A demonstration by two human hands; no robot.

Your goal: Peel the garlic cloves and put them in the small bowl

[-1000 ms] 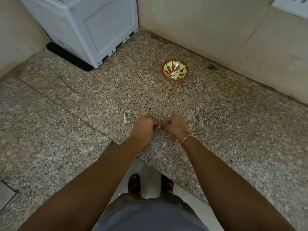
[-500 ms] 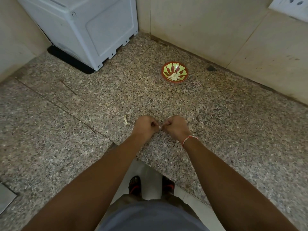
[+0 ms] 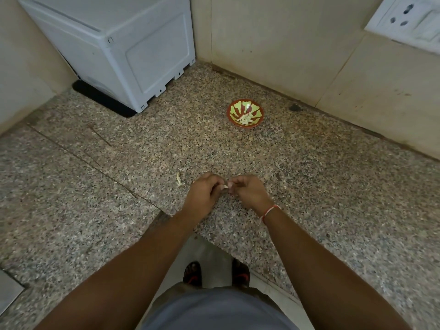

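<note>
Pale garlic clove [image 3: 225, 186] pinched between both hands above the granite counter [image 3: 309, 186], left hand [image 3: 202, 195] and right hand [image 3: 248, 194] fingers curled on it; small bowl [image 3: 245, 113] well beyond — peeled cloves inside; peel scrap [image 3: 178, 179] just left.

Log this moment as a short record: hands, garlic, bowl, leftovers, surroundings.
left hand: pinches the garlic clove
right hand: pinches the same clove from the other side
bowl: on the counter beyond the hands, near the wall, pale pieces inside
peel scrap: lies on the counter left of the left hand
white box: back left corner
wall socket: top right
</note>
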